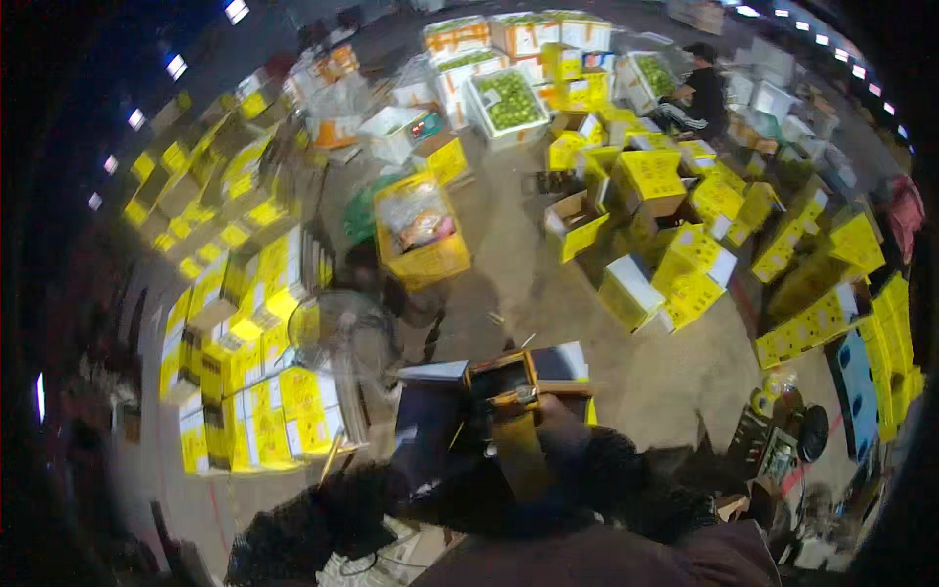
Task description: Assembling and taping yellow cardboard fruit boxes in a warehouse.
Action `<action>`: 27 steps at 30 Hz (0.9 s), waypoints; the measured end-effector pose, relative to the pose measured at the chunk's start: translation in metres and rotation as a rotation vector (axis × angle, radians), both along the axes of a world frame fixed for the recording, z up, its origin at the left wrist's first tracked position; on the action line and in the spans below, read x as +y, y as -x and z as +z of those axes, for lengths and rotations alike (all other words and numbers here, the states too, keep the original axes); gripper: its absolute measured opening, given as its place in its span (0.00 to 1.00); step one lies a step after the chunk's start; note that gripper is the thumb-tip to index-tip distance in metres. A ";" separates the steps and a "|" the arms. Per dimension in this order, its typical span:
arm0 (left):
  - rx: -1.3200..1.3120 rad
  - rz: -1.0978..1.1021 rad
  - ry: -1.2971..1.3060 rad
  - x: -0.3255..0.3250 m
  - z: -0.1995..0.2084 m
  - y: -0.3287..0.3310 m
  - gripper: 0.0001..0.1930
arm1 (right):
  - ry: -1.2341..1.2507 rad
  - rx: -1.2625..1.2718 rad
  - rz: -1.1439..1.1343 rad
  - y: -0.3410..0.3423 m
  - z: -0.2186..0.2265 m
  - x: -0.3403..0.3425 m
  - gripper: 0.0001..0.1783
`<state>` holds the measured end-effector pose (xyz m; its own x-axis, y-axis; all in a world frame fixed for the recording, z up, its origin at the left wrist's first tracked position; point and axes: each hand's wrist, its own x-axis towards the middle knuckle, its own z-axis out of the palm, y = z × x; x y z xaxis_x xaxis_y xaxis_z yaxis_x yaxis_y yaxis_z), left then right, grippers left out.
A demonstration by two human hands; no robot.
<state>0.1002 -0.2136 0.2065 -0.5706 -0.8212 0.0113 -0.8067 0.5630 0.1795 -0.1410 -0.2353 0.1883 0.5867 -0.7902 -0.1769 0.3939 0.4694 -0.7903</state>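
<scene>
In front of me stands a dark-sided carton with raised pale flaps [561,361]. Over it is an orange-brown framed tool [504,377] that looks like a tape dispenser. A brown strip [518,452] runs down from it toward me. My right hand [560,427] is dim and blurred; it seems closed at the tool's right side. My left arm [318,509], in a dark sleeve, reaches in from the lower left toward the carton's near left side. In the shadow there, the left hand's fingers cannot be made out.
Yellow-and-white cartons [264,421] are stacked at left, beside a round fan [342,333]. A yellow box [425,235] holds plastic-wrapped goods. Several open yellow cartons [650,181] lie at right. White crates of green produce [509,101] stand at the back. A person [702,93] is at the far right.
</scene>
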 end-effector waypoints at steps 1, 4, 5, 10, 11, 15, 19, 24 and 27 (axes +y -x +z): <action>0.157 -0.014 -0.353 -0.020 0.014 0.016 0.28 | -0.065 -0.051 -0.008 0.012 0.006 -0.001 0.14; 0.274 -0.466 -0.470 0.003 0.067 0.005 0.23 | -0.061 -0.092 -0.012 0.017 0.014 0.002 0.14; 0.011 -0.307 -0.425 0.030 0.063 -0.001 0.23 | -0.318 -0.228 0.010 0.012 0.026 0.003 0.14; 0.043 0.053 0.181 -0.004 0.025 0.029 0.37 | 0.332 -0.319 -0.017 0.051 0.080 0.006 0.15; 0.077 0.180 0.335 0.001 0.004 0.022 0.37 | 0.450 -0.498 -0.096 0.059 0.090 -0.010 0.16; 0.847 0.665 0.385 0.002 -0.035 -0.003 0.38 | 0.397 -0.135 -0.335 0.121 0.055 -0.056 0.15; 1.836 0.933 -0.475 -0.021 -0.001 0.005 0.29 | -0.021 0.180 0.048 0.115 -0.039 0.013 0.24; 1.215 0.394 -0.556 -0.015 -0.029 -0.013 0.24 | -0.483 0.033 -0.176 -0.002 0.116 0.026 0.28; 0.668 0.511 0.069 -0.016 -0.007 0.000 0.21 | 1.151 0.925 0.140 0.026 0.057 0.010 0.22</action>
<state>0.1001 -0.2297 0.1996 0.0153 -0.9616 0.2739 -0.7014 0.1849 0.6883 -0.1666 -0.2255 0.2454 0.6986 -0.7001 0.1477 -0.4389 -0.5824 -0.6843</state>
